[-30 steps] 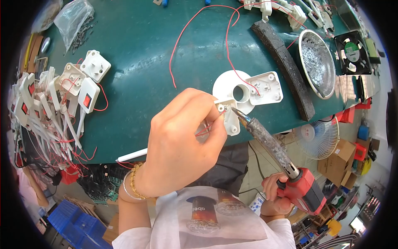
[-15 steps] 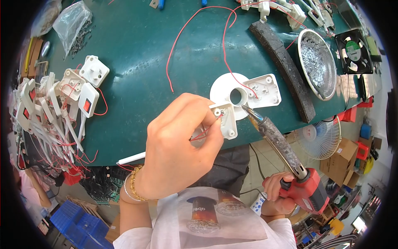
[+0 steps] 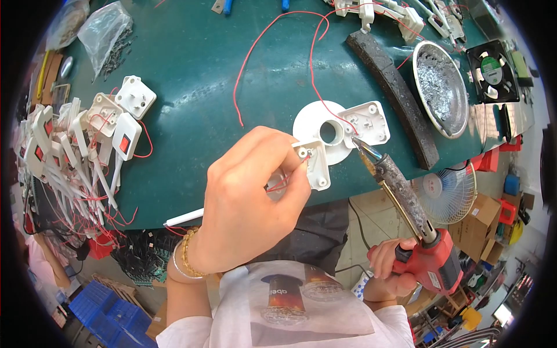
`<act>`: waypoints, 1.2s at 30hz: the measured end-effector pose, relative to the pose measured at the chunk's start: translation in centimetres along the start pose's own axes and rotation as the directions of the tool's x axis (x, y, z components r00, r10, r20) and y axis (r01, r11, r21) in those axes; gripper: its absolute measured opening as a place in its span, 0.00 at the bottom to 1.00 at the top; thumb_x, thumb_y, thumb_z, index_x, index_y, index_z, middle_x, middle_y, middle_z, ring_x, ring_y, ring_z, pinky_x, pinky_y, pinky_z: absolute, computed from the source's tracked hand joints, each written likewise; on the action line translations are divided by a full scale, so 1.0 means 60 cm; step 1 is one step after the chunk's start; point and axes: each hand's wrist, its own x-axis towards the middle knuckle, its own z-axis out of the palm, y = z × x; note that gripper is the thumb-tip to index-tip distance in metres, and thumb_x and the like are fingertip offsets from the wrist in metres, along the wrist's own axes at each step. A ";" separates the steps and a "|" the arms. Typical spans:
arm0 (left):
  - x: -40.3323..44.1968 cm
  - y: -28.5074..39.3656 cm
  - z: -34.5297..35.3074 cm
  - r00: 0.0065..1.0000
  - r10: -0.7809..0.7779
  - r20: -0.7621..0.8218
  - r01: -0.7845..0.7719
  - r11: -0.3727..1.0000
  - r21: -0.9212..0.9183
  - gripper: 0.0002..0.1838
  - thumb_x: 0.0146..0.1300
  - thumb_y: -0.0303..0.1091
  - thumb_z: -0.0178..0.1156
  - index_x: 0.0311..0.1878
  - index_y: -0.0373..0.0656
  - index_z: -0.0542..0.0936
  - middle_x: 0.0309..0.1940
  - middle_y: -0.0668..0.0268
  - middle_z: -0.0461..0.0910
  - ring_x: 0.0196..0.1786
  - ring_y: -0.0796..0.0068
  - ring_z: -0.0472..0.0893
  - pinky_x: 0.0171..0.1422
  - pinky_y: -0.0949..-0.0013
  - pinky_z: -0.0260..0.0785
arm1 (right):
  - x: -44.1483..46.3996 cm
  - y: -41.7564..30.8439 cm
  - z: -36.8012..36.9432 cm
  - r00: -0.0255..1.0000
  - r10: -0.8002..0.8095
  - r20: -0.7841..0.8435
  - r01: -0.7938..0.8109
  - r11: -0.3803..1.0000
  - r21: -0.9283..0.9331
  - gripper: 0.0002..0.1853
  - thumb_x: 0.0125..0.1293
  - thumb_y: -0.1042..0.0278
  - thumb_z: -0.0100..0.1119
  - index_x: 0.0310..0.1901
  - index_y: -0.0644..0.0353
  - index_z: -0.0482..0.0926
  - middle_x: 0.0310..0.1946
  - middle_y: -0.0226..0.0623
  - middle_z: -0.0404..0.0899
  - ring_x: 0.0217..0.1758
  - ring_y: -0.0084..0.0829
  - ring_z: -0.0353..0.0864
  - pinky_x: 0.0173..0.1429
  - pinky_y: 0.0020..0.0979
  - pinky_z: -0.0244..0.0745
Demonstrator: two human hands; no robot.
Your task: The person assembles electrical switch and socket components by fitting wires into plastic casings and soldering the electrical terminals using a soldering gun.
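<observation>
Thumb and fingers of my left hand [image 3: 255,200] pinch a red wire at an open white plug housing [image 3: 317,168], near the table's front edge. My right hand [image 3: 390,269] is wrapped round the red handle of a soldering iron [image 3: 432,264]. The iron's tip points up and left, by the edge of a second white housing [image 3: 371,123], which lies against a white spool [image 3: 307,123]. A long red wire [image 3: 312,66] runs down to that second housing. Left of my wrist, a white tube [image 3: 184,217] sticks out over the edge.
A dark curved bar [image 3: 397,95] and a metal bowl of solder bits [image 3: 442,87] are at the right, beside a small black fan [image 3: 492,71]. White switch parts [image 3: 75,148] pile up at the left. A plastic bag [image 3: 104,32] lies behind them. Another person's arm [image 3: 52,261] shows at lower left.
The iron's tip has moved right, away from the housing at my left hand, towards the second housing. My left hand keeps its pinch on the red wire.
</observation>
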 end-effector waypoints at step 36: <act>-0.010 0.020 -0.249 0.718 0.097 -0.689 -0.091 0.995 0.045 0.03 0.57 0.21 0.60 0.31 0.33 0.76 0.38 0.60 0.80 0.33 0.83 0.77 0.34 0.78 0.69 | 0.019 0.018 0.009 0.969 -0.203 -0.140 0.204 0.979 -0.007 0.35 0.67 0.39 0.46 0.59 0.67 0.58 0.10 0.27 0.58 0.09 0.21 0.56 0.14 0.23 0.59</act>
